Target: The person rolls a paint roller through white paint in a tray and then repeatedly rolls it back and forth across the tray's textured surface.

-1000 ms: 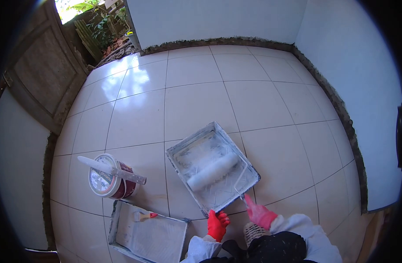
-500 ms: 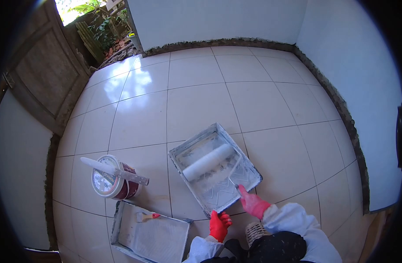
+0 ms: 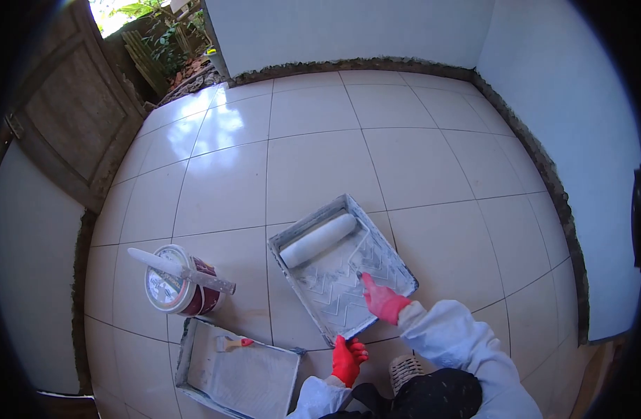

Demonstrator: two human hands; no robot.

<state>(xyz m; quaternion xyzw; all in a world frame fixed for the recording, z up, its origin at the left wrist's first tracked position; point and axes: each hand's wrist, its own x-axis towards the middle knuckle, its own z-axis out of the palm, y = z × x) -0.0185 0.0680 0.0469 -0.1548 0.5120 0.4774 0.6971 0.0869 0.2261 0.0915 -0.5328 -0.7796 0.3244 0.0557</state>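
Note:
A paint roller with a white sleeve lies across the far end of a paint-smeared paint tray on the floor. My right hand, in a red glove, is closed around the roller's handle over the tray's ridged slope. At the tray's near corner, my left hand, gloved in red too, grips the rim with curled fingers. White paint streaks cover the zigzag ridges.
A second tray at the lower left holds a small paintbrush. Beside it stands a paint bucket with a whitened flat stick across its lid. Walls surround the tiled floor; a wooden door stands at left.
My right hand has pushed the roller away from me, up toward the tray's far end. My left hand stays at the near corner, and the tray has hardly moved.

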